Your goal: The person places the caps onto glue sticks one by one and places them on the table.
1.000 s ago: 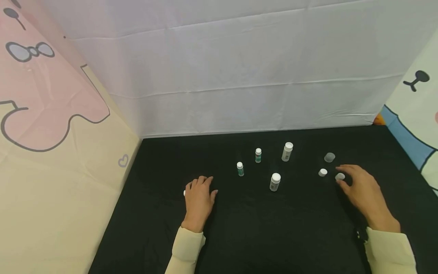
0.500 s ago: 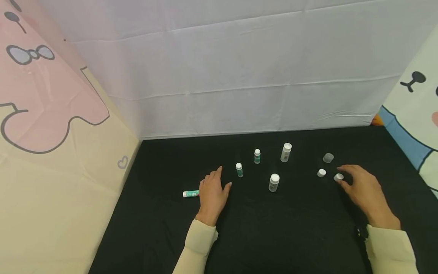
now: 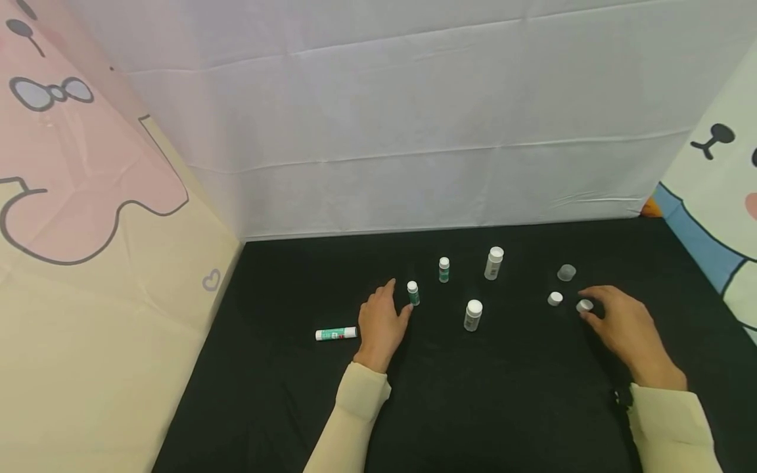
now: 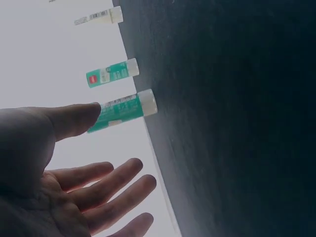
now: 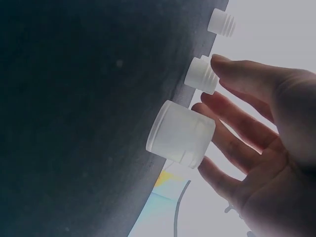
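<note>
My left hand (image 3: 380, 326) hovers with fingers spread on the near left of a standing green glue stick (image 3: 413, 293). In the left wrist view, the thumb overlaps that glue stick's lower end, and contact cannot be made out. Another green glue stick (image 3: 336, 334) with white ends lies on its side to the left of this hand. My right hand (image 3: 629, 333) has thumb and fingers loosely curved about a whitish cap (image 3: 584, 305) on the table; no grip shows. Beside it are a small white cap (image 3: 554, 299) and a translucent cap (image 3: 566, 272).
A second upright green glue stick (image 3: 444, 270) stands behind the first. Two larger white-capped tubes stand to the right, a nearer tube (image 3: 472, 316) and a farther tube (image 3: 493, 264). Black cloth (image 3: 485, 394) covers the table; a white curtain (image 3: 378, 144) hangs behind.
My left hand has moved right, off the lying glue stick and over to the standing green one; the lying one is now uncovered. My right hand has stayed by the caps.
</note>
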A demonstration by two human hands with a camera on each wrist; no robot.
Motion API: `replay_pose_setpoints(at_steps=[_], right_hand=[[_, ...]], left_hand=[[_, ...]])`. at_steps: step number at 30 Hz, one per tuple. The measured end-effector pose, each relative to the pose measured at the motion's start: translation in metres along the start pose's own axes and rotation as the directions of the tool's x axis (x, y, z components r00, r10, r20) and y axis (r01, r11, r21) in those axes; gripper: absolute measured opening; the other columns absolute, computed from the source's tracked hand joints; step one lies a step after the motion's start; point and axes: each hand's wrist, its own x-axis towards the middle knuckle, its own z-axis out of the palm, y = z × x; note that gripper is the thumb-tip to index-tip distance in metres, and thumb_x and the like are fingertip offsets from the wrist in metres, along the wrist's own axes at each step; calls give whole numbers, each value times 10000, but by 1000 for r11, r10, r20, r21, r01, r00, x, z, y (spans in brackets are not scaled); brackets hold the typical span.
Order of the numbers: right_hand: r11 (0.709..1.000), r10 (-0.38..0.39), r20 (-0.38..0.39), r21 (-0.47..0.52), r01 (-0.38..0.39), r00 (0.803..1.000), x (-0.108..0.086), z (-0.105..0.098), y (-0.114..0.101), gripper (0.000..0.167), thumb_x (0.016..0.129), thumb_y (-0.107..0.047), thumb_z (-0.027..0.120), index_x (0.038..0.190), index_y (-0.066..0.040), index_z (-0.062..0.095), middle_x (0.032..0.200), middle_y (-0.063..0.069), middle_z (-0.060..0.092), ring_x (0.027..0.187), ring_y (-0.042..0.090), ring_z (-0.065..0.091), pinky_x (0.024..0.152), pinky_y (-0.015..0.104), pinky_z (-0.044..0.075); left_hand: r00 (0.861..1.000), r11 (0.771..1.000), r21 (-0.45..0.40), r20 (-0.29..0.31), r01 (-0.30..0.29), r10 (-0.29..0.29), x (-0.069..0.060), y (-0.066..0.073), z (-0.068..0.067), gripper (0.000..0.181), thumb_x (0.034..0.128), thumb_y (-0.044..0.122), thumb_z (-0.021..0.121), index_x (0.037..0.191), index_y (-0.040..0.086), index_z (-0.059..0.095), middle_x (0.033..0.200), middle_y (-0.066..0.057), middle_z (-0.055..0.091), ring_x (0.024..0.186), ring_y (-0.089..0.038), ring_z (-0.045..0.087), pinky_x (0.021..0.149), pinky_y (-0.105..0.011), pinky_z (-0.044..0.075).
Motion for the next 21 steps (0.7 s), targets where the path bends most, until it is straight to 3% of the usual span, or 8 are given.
replay_pose_setpoints(at_steps=[15,21], right_hand=[[1000,10,64,-5,-9,998,4,1,0,301,855,94,781,1139,141,695,1215,414,625,1114,629,581,940,754,434],[1000,-11,70,5,11,998,7,1,0,258,875,101,757,1124,137,701,1191,405,640,1103,620,593,934,751,439]], left_hand=[[997,996,-49,33,69,-67,15,6,19,524,931,218,833,1387,28,661,1286,-154,731,1164,-354,696,997,-549,533],[998,998,-33,41,49,-48,18,8,19,432,932,222,834,1296,23,713,1218,-150,754,1091,-343,716,949,-529,548]])
